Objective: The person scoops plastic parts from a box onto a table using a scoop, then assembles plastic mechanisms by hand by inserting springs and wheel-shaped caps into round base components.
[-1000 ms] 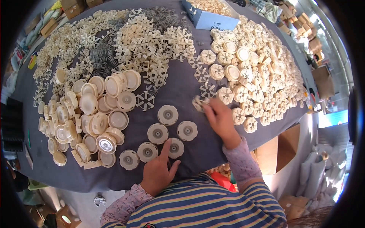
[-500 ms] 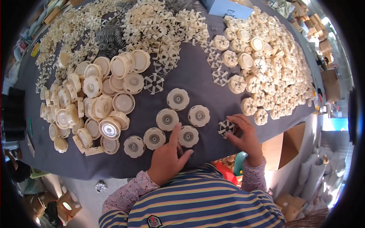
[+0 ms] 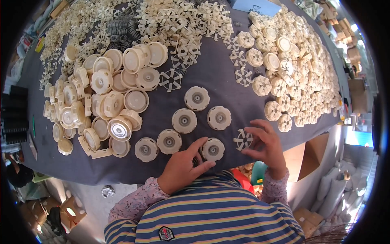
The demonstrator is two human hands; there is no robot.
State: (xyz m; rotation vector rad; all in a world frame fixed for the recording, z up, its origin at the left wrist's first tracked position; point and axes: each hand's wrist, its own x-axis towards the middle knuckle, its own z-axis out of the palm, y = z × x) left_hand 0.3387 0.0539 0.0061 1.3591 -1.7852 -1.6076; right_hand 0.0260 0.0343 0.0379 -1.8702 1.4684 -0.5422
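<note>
On the dark cloth near me, my left hand (image 3: pixel 180 167) has its index finger and thumb around the left edge of a round cream plastic cap (image 3: pixel 213 149). A spring sits in the cap's hollow centre. Something dark and coiled shows under the curled fingers of that hand, mostly hidden. My right hand (image 3: pixel 268 147) has thumb and fingers at the right rim of a cream spoked plastic ring (image 3: pixel 244 139), just right of the cap. Several more open caps with springs inside lie nearby, among them one cap (image 3: pixel 184 120) farther left and another cap (image 3: pixel 219 118) beyond.
A heap of cream caps (image 3: pixel 113 103) covers the left. Behind it lie piles of spoked rings (image 3: pixel 178 24) and grey springs (image 3: pixel 122 30). Assembled caps (image 3: pixel 292 69) are heaped at right, below a blue box (image 3: pixel 256 7). A cardboard box (image 3: pixel 313 156) stands beyond the table edge.
The cap at my left hand has moved nearer and slightly right, away from the other caps. The spoked ring and my right hand have shifted slightly toward that cap. The whole view has shifted.
</note>
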